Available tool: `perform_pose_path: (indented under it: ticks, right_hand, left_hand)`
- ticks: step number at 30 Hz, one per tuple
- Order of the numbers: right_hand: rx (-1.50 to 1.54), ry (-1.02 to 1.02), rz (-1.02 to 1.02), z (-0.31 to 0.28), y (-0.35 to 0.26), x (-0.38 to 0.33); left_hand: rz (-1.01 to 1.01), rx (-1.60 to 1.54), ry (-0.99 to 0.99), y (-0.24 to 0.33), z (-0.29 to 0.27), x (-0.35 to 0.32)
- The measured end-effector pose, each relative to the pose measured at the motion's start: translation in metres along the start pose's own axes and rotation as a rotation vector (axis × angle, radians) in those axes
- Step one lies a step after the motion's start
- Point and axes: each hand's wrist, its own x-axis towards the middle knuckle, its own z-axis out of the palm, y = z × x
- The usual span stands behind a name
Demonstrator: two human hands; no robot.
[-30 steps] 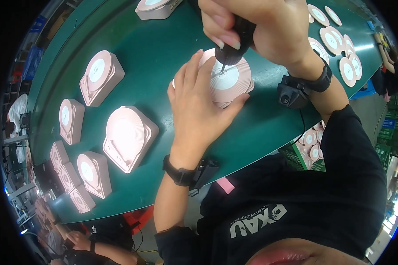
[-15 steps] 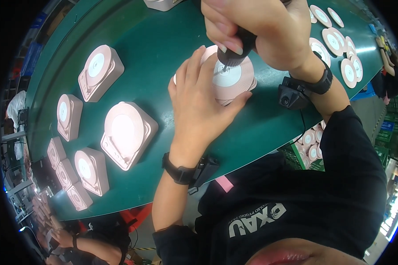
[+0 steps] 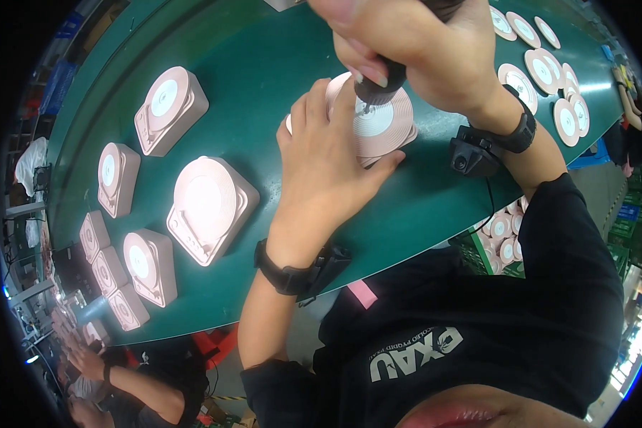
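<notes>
Co-worker's hand (image 3: 85, 360), lower L, has shifted toward view's L edge vs 0.5 s ago; L-side turntables (image 3: 205, 200) ride slightly higher on my feed. R hand (image 3: 439, 60): fingers wrapped tight round black screwdriver (image 3: 379, 88), bit down at white ctr label (image 3: 379, 123) of a pink mini unit (image 3: 394, 134); can't tell if tip's touching. L hand (image 3: 328, 160): fingers laid over unit's L part, thumb spread wide near lower edge. Unit's on green table (image 3: 385, 221), under both hands. Loose pink discs (image 3: 518, 89) to R; green crate (image 3: 468, 248) w/ more discs (image 3: 502, 227) below table edge.
</notes>
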Motion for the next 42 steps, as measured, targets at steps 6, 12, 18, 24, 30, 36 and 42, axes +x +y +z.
perform_pose_path:
  ticks: [6,12,18,24,30,36,42]
  right_hand:
    - [-0.123,-0.012,-0.049,-0.001,0.008,0.004]
    - [0.154,0.000,0.041,-0.006,0.009,-0.002]
    - [0.112,0.027,0.044,-0.005,0.010,0.000]
    - [0.124,0.085,0.061,0.001,0.008,0.001]
    - [-0.214,-0.009,-0.195,0.001,0.012,0.007]
    - [0.094,0.002,-0.293,-0.015,0.043,0.008]
    - [-0.037,-0.007,-0.159,-0.040,0.029,0.009]
  left_hand:
    - [-0.010,-0.054,0.054,-0.001,0.007,0.002]
    - [0.025,-0.054,0.126,-0.004,0.011,0.001]
    - [0.028,-0.053,0.130,-0.004,0.011,0.001]
    - [0.032,-0.056,0.186,-0.005,0.014,0.000]
    - [0.026,-0.079,0.207,-0.005,0.016,-0.001]
    - [0.058,-0.091,0.223,-0.007,0.020,0.001]
    - [0.041,-0.046,0.171,-0.005,0.013,0.002]
